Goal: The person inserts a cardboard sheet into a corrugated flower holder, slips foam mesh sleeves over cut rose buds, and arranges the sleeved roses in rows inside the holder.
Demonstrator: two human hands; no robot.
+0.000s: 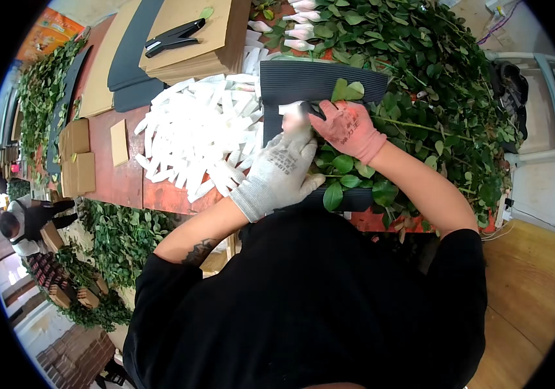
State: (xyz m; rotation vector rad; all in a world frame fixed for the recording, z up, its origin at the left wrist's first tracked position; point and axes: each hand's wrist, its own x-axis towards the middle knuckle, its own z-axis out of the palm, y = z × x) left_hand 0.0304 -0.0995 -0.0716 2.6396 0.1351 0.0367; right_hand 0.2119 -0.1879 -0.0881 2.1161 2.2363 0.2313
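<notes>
My left hand (pixel 281 163), in a grey-white printed glove, reaches up with its fingers at a blurred pale pink rose bud (pixel 295 123); its thumb sticks out to the right. A white sleeve (pixel 289 107) shows at the bud's top. My right hand (pixel 347 128), in a pink printed glove with dark fingertips, is bent in close against the bud's right side; what its fingers pinch is hidden. Both hands are over a black corrugated sheet (pixel 323 76). Green rose leaves (pixel 345 162) stick out below and above the right hand.
White sleeves (pixel 193 129) lie heaped to the left. Behind are a black stapler (pixel 175 39) on stacked cardboard (pixel 225 39) and several sleeved roses (pixel 300 32). Leafy stems (pixel 420 84) fill the right of the red table (pixel 112 185). Another person (pixel 28 223) is at far left.
</notes>
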